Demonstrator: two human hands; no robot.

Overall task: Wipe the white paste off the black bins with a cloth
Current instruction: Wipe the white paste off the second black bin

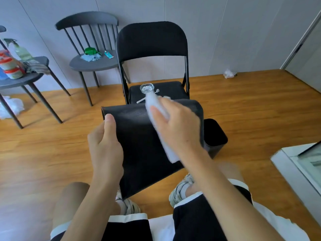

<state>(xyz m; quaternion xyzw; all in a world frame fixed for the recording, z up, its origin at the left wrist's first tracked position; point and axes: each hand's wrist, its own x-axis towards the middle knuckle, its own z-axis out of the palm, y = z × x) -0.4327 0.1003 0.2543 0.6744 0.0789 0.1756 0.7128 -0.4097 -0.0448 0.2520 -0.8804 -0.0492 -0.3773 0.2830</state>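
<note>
A black bin [137,140] is held tilted in front of me, one flat side facing up. My left hand [106,145] grips its left edge, thumb on top. My right hand [175,126] presses a white cloth [166,146] against the bin's upper right face, fingers spread over the cloth. No white paste shows on the visible part of this side. A second black bin [215,136] stands upright on the floor just to the right, partly hidden behind the first.
A black folding chair [152,54] stands straight ahead with a small glass dish [147,88] and a white stick on its seat. Two grey chairs at left carry a green object, rags, a tube [109,54], jars and a spray bottle. Wooden floor [52,146] all around; white cabinet at right.
</note>
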